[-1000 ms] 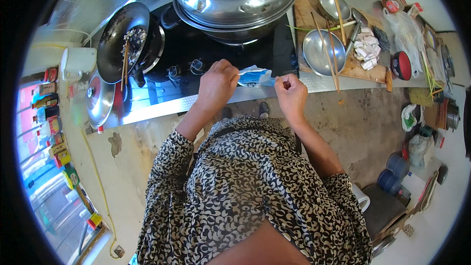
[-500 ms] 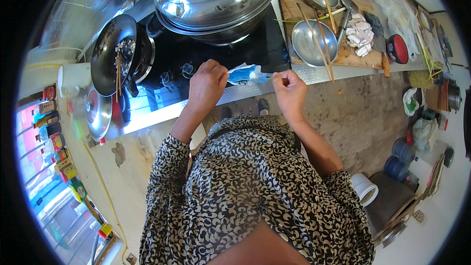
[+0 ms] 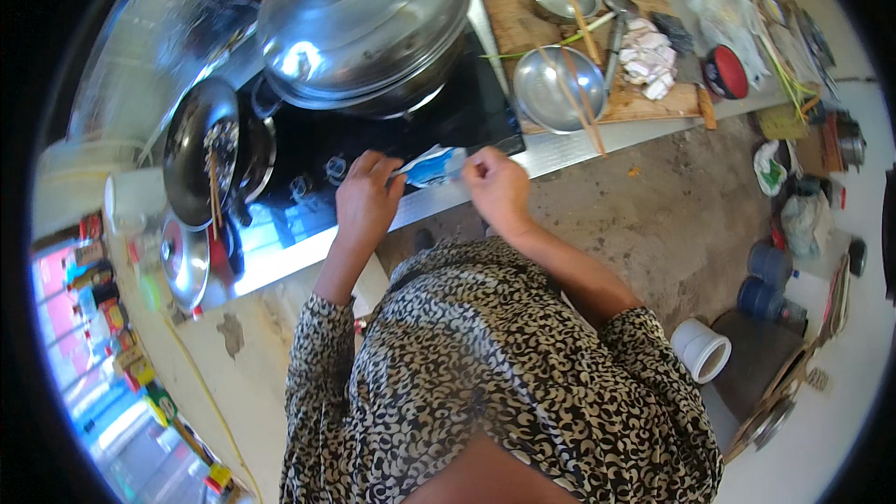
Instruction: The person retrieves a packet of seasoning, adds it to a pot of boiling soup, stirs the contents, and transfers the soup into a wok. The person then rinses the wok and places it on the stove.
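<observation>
Between my hands, over the front edge of the stove, stretches a small flat blue-and-white piece [image 3: 432,168] with thin pale ends. I cannot tell whether it is a packet or a folded mask. My left hand [image 3: 366,198] pinches its left end between thumb and fingers. At the other end, my right hand [image 3: 497,189] is closed with its fingertips pinched together, slightly blurred. Behind them on the black stove top [image 3: 373,135] stands a large lidded steel pot [image 3: 369,28].
To the left, a dark wok [image 3: 191,182] holds chopped food and chopsticks, beside a round lid [image 3: 187,261]. On the right, a wooden board [image 3: 511,19] carries steel bowls, chopsticks, a ladle [image 3: 616,37] and a crumpled cloth [image 3: 649,58]. A red-and-black bowl [image 3: 728,73] sits beyond.
The view has shifted and turned, so the pot and board appear further left. My hands still hold the blue-and-white piece between them, with the right hand turned slightly.
</observation>
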Demonstrator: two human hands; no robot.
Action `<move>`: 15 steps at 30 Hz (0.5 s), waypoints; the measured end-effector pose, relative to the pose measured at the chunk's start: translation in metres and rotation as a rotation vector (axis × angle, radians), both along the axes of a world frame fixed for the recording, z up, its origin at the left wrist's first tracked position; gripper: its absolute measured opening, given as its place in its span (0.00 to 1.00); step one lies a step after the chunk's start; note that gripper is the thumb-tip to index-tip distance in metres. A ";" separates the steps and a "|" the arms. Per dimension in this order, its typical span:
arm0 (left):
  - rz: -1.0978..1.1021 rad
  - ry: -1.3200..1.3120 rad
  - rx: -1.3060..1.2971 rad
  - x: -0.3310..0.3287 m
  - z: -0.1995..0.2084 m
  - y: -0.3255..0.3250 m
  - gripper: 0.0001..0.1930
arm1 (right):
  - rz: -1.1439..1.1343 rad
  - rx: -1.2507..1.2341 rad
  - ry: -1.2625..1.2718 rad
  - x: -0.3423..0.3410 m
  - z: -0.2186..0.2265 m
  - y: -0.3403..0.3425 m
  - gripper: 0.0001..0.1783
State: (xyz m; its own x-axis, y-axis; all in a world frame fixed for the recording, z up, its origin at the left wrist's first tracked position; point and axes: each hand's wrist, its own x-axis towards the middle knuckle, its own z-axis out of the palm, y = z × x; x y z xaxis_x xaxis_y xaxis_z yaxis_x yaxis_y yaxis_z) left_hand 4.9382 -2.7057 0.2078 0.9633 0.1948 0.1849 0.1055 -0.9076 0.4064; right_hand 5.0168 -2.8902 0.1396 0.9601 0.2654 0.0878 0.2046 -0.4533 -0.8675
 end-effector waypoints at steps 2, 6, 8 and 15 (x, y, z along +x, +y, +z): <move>0.009 0.042 -0.027 -0.003 -0.003 0.001 0.08 | 0.048 -0.057 -0.082 -0.002 -0.002 0.006 0.10; 0.032 0.063 -0.035 -0.004 -0.007 -0.002 0.08 | 0.147 -0.170 -0.068 0.000 0.001 0.007 0.09; 0.025 0.062 -0.052 -0.004 -0.008 -0.001 0.08 | 0.175 -0.200 -0.072 0.001 0.002 0.008 0.09; 0.044 0.056 -0.055 -0.001 -0.005 -0.001 0.08 | 0.268 -0.233 0.002 0.004 0.012 0.004 0.12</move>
State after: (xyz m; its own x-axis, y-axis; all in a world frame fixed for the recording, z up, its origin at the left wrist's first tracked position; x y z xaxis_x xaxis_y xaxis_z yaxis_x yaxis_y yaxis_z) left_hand 4.9371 -2.7069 0.2024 0.9621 0.2451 0.1193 0.1682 -0.8782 0.4478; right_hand 5.0205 -2.8866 0.1520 0.8539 0.5204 -0.0063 0.3416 -0.5696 -0.7476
